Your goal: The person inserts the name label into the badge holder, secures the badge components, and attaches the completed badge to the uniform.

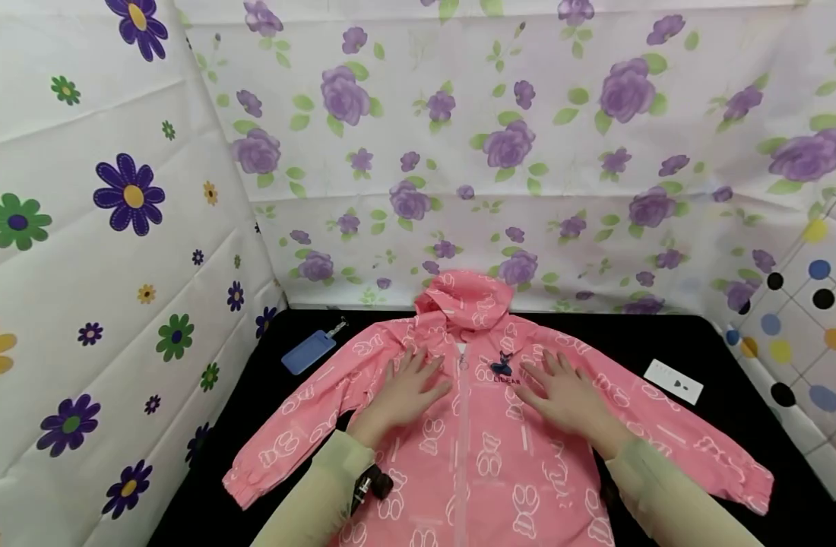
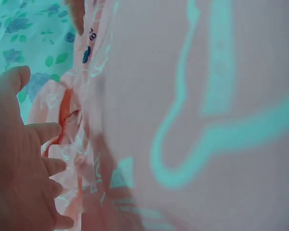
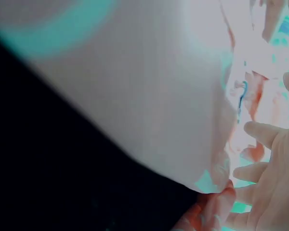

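A pink hooded jacket (image 1: 489, 486) with white bear outlines lies spread front side up, its zipper running down the middle and both sleeves stretched outward. Its hood (image 1: 467, 300) points to the back. On the left chest area of the jacket, my left hand (image 1: 406, 391) rests with fingers spread. My right hand (image 1: 567, 395) lies on the other side of the zipper, fingers extended beside a dark embroidered emblem (image 1: 501, 366). Both wrist views show the left hand (image 2: 19, 163) and right hand (image 3: 274, 173) with straight fingers, holding nothing.
A black table surface (image 1: 254, 425) lies under the jacket. Beyond the left sleeve is a blue card holder (image 1: 309, 352) with a clip; beyond the right sleeve, a white card (image 1: 673, 381) with dark marks. Flowered cloth walls (image 1: 418, 152) stand behind and at the sides.
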Demonstrator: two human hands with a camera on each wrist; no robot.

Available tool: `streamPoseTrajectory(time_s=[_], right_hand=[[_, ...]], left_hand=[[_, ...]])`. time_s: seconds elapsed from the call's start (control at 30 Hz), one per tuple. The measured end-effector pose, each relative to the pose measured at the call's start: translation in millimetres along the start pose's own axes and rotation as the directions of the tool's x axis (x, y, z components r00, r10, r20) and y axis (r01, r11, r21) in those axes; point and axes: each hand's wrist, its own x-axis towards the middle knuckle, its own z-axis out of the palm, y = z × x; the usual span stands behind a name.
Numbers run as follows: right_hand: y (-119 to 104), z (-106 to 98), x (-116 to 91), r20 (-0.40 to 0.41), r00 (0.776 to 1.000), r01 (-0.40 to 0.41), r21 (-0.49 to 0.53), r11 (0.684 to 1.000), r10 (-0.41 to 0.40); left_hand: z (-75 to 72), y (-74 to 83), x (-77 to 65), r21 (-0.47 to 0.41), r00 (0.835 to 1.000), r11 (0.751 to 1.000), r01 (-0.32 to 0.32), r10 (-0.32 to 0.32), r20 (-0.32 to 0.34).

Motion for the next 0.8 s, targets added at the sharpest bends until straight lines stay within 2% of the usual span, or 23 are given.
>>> streamPoseTrajectory(time_s=[0.1, 0.23, 0.47, 0.57, 0.7, 0.8], right_hand=[[0.7, -3.9, -0.2, -0.039, 0.999, -0.002, 0.019, 1.0, 0.002], [2.8, -8.3, 0.6, -0.112, 0.993, -0.015, 0.077, 0.997, 0.023], [4.9, -11.8, 0.4, -0.211, 0.977, 0.008, 0.227, 0.974, 0.041], [5.5, -11.9, -1.9, -0.216, 0.976, 0.024, 0.282, 0.959, 0.039], [7.5, -11.8, -5.1, -0.199, 0.978, 0.003, 0.333, 0.943, 0.067], [10.6, -13.3, -5.9, -0.174, 0.979, -0.035, 0.37, 0.928, 0.106]], left_hand=[[-3.6, 1.5, -1.8, -0.058, 1.0, 0.998, -0.013, 0.012, -0.024], [-8.2, -0.1, -4.3, -0.163, 0.996, 0.986, -0.034, 0.019, -0.09], [-23.8, -10.1, -16.9, -0.394, 0.98, 0.919, -0.026, -0.055, -0.193], [-30.2, -19.6, -20.6, -0.424, 0.968, 0.905, -0.031, -0.078, -0.237], [-41.5, -34.2, -23.2, -0.454, 0.952, 0.891, -0.017, -0.124, -0.28], [-51.6, -44.0, -26.1, -0.484, 0.945, 0.875, 0.021, -0.176, -0.276]])
